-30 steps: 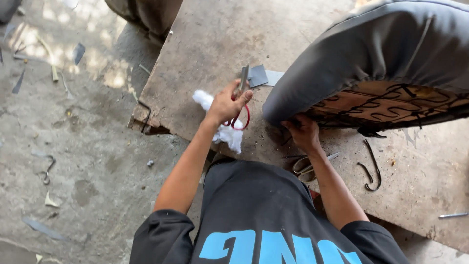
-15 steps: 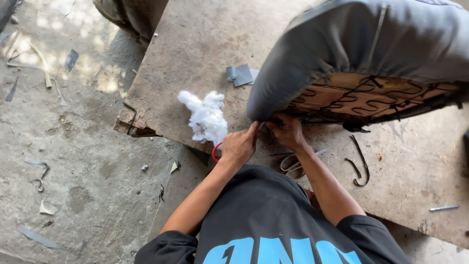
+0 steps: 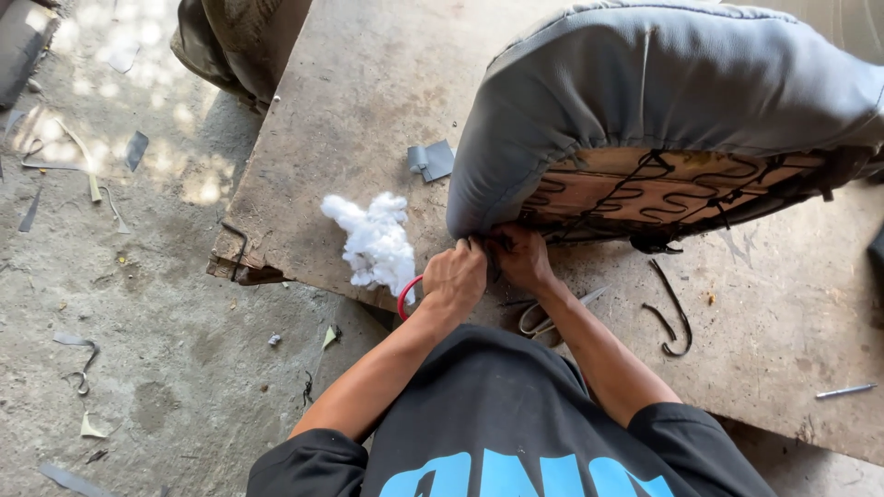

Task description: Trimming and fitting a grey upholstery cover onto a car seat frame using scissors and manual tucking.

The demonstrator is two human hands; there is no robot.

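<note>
Closest in, both hands are bunched together at the near lower edge of the seat cushion (image 3: 672, 101). The left hand (image 3: 458, 279) is curled into a fist with a red-handled tool (image 3: 406, 296) poking out beneath it, probably pliers, though the fist hides the working end. The right hand (image 3: 522, 260) pinches the grey cover right where it wraps under the frame, fingers tight on the fabric edge, the two hands touching knuckle to knuckle.

Just behind the right wrist lie scissors (image 3: 552, 316) flat on the wooden surface (image 3: 350, 101), and further right of the hands a bent black wire hook (image 3: 672, 317). Left of the left hand sits a fluffy wad of white stuffing (image 3: 375, 241) (feather-light, it would drift at a nudge).

Beyond the hands the cushion stands tipped on its edge, underside showing zigzag springs. It looks bulky and fairly heavy, padded and soft up top, stiff at the sprung frame; the cover hem is the place to grip, pulled taut against the wire. A grey fabric scrap (image 3: 431, 160) lies further off.
</note>
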